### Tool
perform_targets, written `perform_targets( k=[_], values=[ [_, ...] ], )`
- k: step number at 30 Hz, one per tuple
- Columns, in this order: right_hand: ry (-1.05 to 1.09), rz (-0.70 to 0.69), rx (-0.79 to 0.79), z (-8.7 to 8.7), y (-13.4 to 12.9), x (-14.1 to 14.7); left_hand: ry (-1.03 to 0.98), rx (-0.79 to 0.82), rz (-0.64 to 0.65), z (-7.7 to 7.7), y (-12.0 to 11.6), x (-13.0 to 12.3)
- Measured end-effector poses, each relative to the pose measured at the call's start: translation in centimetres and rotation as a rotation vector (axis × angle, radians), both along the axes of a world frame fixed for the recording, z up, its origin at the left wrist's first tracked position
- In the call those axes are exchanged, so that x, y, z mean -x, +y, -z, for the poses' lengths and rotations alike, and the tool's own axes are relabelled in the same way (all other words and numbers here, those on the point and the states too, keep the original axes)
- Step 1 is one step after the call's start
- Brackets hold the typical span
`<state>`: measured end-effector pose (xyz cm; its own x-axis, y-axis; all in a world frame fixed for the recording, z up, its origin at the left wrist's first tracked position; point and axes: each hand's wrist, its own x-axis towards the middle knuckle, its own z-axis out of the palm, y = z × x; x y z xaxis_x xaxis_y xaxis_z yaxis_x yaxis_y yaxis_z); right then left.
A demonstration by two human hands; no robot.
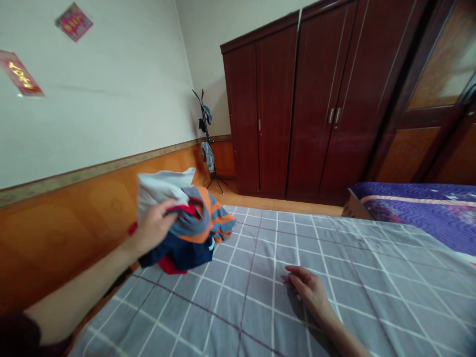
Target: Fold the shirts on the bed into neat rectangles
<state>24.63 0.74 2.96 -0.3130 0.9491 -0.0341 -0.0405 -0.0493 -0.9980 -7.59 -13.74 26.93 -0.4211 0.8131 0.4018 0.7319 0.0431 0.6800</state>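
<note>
My left hand point(156, 225) is on a bunched heap of clothes at the left edge of the bed, its fingers closed on the cloth. Within the heap are a light grey garment point(163, 184), an orange and grey-blue striped garment point(213, 213) and a dark navy garment point(186, 249). Bits of red cloth point(173, 265) show underneath. Which layers my fingers grip is partly hidden by folds. My right hand point(307, 286) hovers low over or rests on the grey checked bed sheet point(256, 258), fingers loosely apart and holding nothing.
A second bed with a purple quilted cover point(427, 208) stands at the right. Dark red wardrobes point(320, 99) line the far wall. In the corner is a coat stand point(205, 129) with hats and cloth. Orange wall panelling point(92, 203) runs along the left.
</note>
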Motion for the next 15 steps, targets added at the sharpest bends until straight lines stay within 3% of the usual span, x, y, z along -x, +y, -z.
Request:
perform_targets(
  k=[2, 3, 5, 7, 9, 10, 12, 15],
  values=[
    [-0.014, 0.011, 0.005, 0.2, 0.0, 0.0, -0.055, 0.033, 0.102, 1.6, 0.1, 0.0],
    [-0.017, 0.013, 0.012, 0.2, 0.1, 0.0, -0.086, -0.011, 0.102, 1.0, 0.0, 0.4],
    [-0.013, 0.008, 0.026, 0.3, 0.2, 0.0, -0.124, -0.258, -0.029, -2.4, -0.6, 1.7],
    [-0.005, 0.0, 0.037, 0.5, 0.4, 0.0, -0.063, -0.601, -0.17, -7.2, -1.3, 3.4],
    [0.004, -0.005, 0.042, 0.8, 0.6, -0.1, 0.065, -0.785, -0.166, -11.0, -1.6, 4.9],
    [0.009, -0.009, 0.043, 0.9, 0.7, -0.1, 0.092, -0.795, -0.147, -12.0, -1.3, 5.5],
    [0.021, -0.022, 0.04, 1.3, 0.8, -0.2, 0.03, -0.661, -0.129, -12.0, 0.1, 6.5],
    [0.027, -0.043, 0.027, 1.6, 0.9, -0.3, -0.094, -0.396, -0.17, -9.0, 4.0, 7.2]
  ],
)
